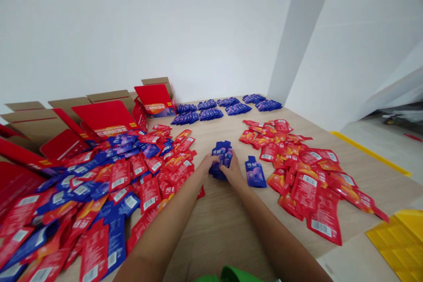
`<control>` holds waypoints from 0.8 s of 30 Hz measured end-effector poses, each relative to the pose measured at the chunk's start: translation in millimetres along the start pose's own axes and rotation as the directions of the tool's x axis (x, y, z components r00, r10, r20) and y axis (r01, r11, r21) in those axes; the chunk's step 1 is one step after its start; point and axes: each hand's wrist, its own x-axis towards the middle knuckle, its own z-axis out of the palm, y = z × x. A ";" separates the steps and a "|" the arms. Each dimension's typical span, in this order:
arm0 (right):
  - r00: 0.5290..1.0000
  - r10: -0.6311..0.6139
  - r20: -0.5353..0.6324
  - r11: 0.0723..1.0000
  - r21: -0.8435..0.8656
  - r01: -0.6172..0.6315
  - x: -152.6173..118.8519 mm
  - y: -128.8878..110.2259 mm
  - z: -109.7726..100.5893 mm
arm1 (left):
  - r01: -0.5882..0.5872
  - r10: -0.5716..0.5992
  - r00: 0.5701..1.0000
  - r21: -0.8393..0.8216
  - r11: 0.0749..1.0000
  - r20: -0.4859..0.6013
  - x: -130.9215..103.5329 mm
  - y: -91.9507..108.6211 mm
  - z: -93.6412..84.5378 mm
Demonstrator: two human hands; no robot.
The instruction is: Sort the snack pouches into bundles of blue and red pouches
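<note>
Near the middle of the table, my left hand (210,163) and my right hand (234,169) close from both sides around a small stack of blue pouches (220,149). The pouches overlap, their printed fronts facing up and their spouts pointing away from me. Both thumbs press on the top faces; the fingers underneath are partly hidden. Just right of my right hand, a single blue pouch (255,173) lies flat, front up, apart from the stack.
Mixed red and blue pouches (119,174) heap on the left, before open red boxes (104,116). Red pouches (306,180) spread on the right. Fanned rows of blue pouches (211,113) line the back by the white wall (211,31). A yellow crate (401,238) stands lower right.
</note>
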 end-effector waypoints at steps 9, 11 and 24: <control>0.989 -0.062 0.132 0.933 0.359 0.010 -13.5 -20.5 -14.3 | -0.278 0.269 0.960 -0.129 0.952 -0.081 -31.3 -11.7 -5.7; 0.970 -0.210 0.122 0.925 0.346 0.157 -18.1 -28.0 -18.1 | -0.358 0.347 0.932 -0.123 0.925 -0.102 -37.7 -15.1 -10.6; 0.947 -0.247 0.203 0.927 0.333 0.170 -12.1 -8.0 -7.6 | -0.394 0.393 0.906 0.021 0.919 -0.158 -20.2 -33.3 -8.2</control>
